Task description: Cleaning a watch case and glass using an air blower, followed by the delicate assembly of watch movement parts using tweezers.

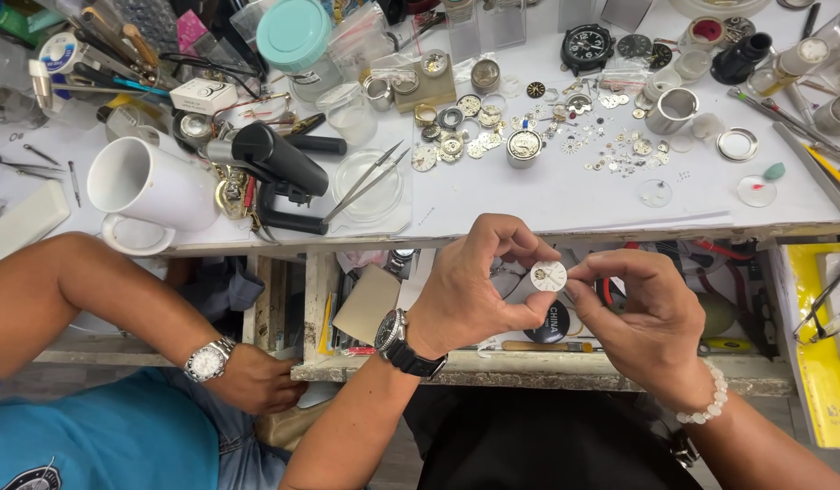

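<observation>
Both hands raised just below the front edge of the white workbench (pixel 565 195), above an open drawer (pixel 529 367) crowded with small tools. Left hand (pixel 470 290), black-strapped wristwatch (pixel 403 345) on its wrist, curled around a small round white watch dial (pixel 548 276), thumb and forefinger pinching its left rim. Right hand (pixel 642 318), white bead bracelet (pixel 710 399) at the wrist, closed on the dial's right rim with fingertips, so both hands close together and clamped on the same piece. Dial face-up, a small golden opening near its left side, held in the air between bench edge and drawer, touching nothing else. On the bench straight behind: a scatter of tiny gears and watch parts (pixel 610 150), a black watch head (pixel 586 45), a small metal cup (pixel 672 111), a loose metal ring (pixel 737 143). Further left: tweezers (pixel 365 181) lying across a clear round dish (pixel 370 186), a black blower (pixel 279 159), a white mug (pixel 147 186) tipped on its side, a teal-lidded jar (pixel 295 36). At lower left, another person's arm (pixel 120 299) in a blue shirt, silver wristwatch (pixel 208 359) on it, hand resting near the lap, well apart from the dial.
</observation>
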